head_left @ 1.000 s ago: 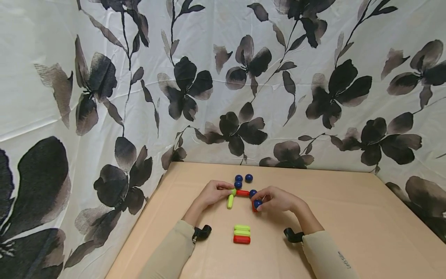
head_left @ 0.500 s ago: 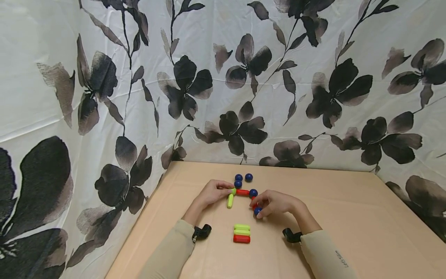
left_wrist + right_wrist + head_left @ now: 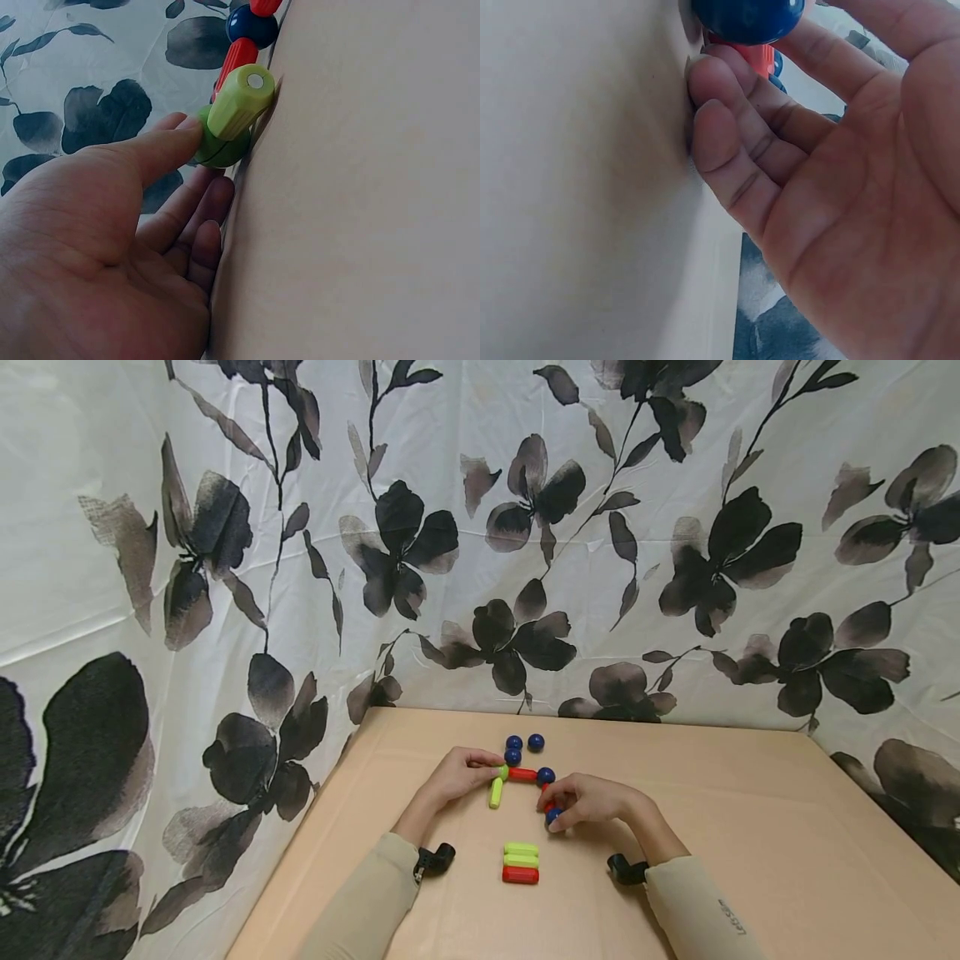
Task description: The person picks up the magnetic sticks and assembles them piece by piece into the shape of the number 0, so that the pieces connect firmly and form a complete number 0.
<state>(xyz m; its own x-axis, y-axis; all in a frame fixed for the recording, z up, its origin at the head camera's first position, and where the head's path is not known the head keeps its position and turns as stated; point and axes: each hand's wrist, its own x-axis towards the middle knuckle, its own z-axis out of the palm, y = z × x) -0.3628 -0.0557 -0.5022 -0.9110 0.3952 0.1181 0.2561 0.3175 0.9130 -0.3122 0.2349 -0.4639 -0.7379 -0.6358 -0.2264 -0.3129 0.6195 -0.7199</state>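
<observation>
On the worktop, in the lower frame, the right hand has drawn slightly downward, while the left hand stays left of centre. The chain seems lengthened: a red rod now meets a blue ball, clamped in the right grip; the left pinches a green ball.

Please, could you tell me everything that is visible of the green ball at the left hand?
The green ball is round and looks like smooth plastic, with a thin dark line across it. The left hand pinches it, covering part of its surface. In the head view, a yellow-green stick extends from its near side and a red stick from its right. Whether it touches the table I cannot tell.
</observation>
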